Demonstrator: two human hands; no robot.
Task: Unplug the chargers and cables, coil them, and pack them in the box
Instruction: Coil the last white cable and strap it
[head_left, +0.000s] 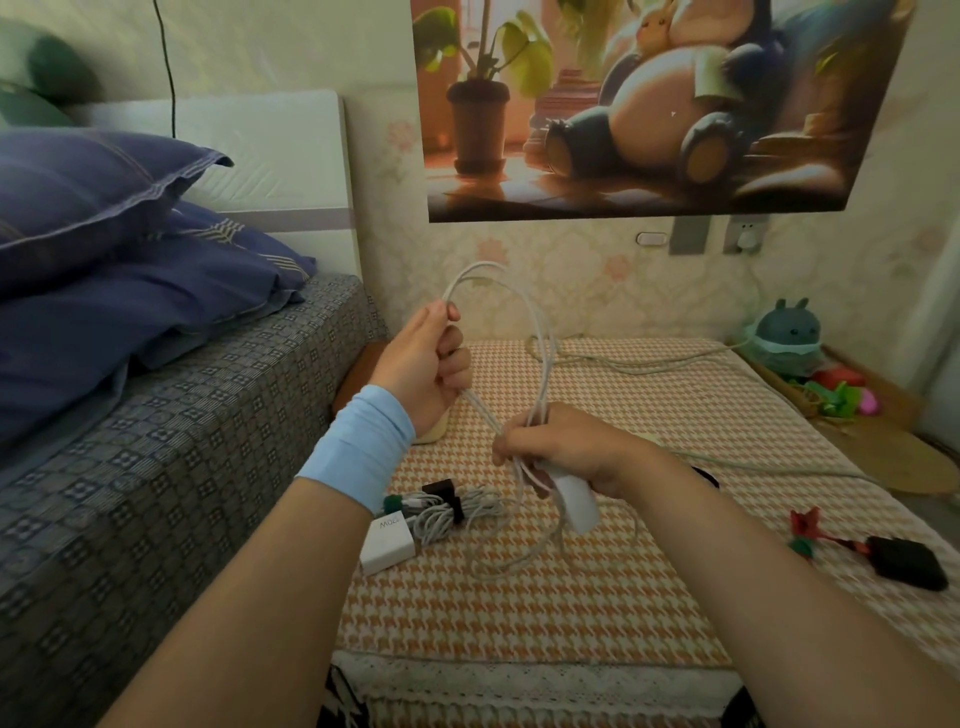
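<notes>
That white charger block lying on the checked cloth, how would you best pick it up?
Likely from above, pinching the white charger block across its flat sides. It lies flat, and the bundled cable crowds its far right end.

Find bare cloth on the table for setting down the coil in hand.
Biggest bare patch: near cloth, between the white brick, black adapter and lace edge. A smaller one lies far centre, between the two green cable runs. Crowded: left by the grey bundle, and under the right hand, where the white cable hangs.
</notes>
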